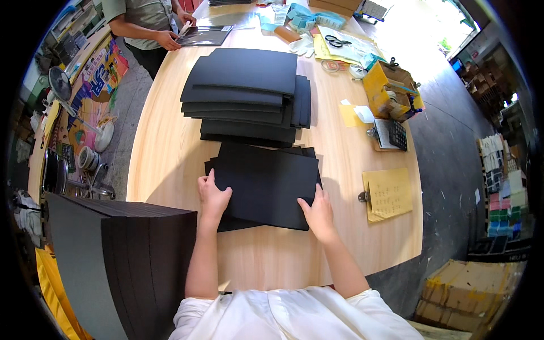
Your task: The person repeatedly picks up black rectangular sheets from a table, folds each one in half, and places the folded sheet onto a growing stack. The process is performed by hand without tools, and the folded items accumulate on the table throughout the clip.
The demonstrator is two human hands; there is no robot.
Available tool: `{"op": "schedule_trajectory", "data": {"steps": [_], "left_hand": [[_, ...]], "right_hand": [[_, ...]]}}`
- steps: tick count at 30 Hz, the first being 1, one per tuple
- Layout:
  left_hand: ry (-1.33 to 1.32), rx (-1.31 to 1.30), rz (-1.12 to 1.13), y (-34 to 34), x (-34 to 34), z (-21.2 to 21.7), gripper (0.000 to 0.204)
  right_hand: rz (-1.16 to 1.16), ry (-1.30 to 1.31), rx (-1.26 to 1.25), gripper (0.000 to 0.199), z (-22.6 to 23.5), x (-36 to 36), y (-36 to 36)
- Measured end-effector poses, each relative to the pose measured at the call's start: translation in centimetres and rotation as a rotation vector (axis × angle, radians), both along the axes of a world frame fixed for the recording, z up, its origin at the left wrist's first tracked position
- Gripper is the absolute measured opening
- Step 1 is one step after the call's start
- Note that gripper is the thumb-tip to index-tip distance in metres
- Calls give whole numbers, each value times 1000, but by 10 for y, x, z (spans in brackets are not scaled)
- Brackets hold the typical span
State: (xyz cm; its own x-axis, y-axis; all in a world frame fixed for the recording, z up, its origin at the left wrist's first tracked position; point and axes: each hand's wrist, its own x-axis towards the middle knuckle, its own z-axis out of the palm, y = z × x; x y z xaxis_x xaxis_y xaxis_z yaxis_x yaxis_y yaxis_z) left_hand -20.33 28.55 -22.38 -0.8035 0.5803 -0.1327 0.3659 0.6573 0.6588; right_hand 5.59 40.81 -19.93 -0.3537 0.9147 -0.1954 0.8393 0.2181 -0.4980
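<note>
Both hands down on small pile of black sheets point(266, 184) at frame centre, on wooden tabletop point(170, 153); left hand point(213, 198) at pile's 8 o'clock corner, fingers flat on top sheet, thumb splayed, palm down; grip open, pressing not clasping; right hand point(318, 214) at pile's 4 o'clock corner, fingertips on sheet edge, thumb over top; can't tell if edge is pinched or just pushed; sheets beneath fan out slightly, corners showing at 11 and 1 o'clock of top sheet.

Larger stack of black boards point(246, 93) at 12 o'clock from pile, just beyond it, layers offset, nr touching; tall block of dark boards point(130, 255) at 8 o'clock, close beside left forearm, grey face toward frame edge.

Yellow clipboard point(387, 194) at 3 o'clock of pile, near tabletop's rim, apart from right hand; calculator point(398, 135) at 2 o'clock; yellow box point(391, 90) w/ odds & ends beyond it; scissors point(337, 41) on yellow papers at 1 o'clock, far end.

Another person point(144, 22) at 11 o'clock, far end of tabletop, hand on a dark sheet point(204, 35); standing fan point(63, 85) on floor at 9–10 o'clock; cardboard boxes point(462, 294) on floor at 4 o'clock.
</note>
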Motion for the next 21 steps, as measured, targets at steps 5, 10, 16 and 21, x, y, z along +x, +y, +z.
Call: {"op": "schedule_trajectory", "data": {"steps": [5,10,16,21], "left_hand": [[404,-32,-2,-9,34,20,83],[392,433,-177,-69,90,69,64],[738,816,-388,-203,140,150,40],[1561,1106,-41,-308,142,183,23]], "right_hand": [[20,-42,234,81,8,-8,-15],[224,225,561,78,23,-27,-34],[809,995,486,32,181,-96,-118],[1902,1099,331,28,285,-135,-235]]}}
